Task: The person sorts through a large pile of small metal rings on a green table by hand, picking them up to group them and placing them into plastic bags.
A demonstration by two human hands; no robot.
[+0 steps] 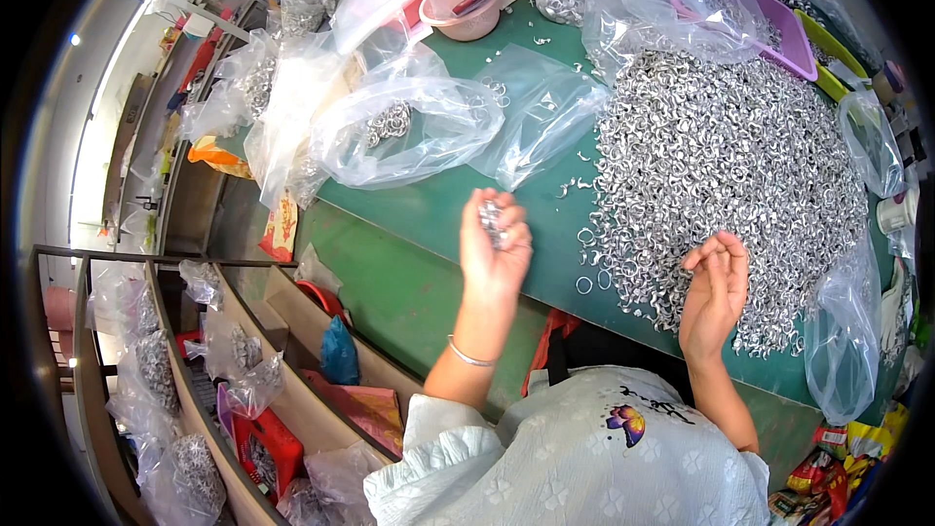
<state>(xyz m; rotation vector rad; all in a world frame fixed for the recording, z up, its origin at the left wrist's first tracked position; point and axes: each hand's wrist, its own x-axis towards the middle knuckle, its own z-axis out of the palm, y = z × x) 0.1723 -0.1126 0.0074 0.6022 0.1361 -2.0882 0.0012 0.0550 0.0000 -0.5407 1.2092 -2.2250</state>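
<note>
A wide heap of small silver metal rings [721,166] covers the right part of the green table [438,219]. My left hand [495,245], palm up over the near table edge, is curled around several of these rings, which show between the fingers. Over the near side of the heap is my right hand [717,292]. Its fingers are bent and close together, and whatever they may hold is hidden. Beyond my left hand lies an open clear plastic bag [419,151] with some rings inside. A flatter clear bag [550,117] lies beside it, and a few loose rings [584,282] sit near the edge.
A pink bowl [466,21] with a red object stands at the back. Purple [794,39] and green trays [840,73] stand behind the heap, near another person's hand. A clear bag [842,331] hangs over the right edge. Shelves [292,331] with bagged parts are at left.
</note>
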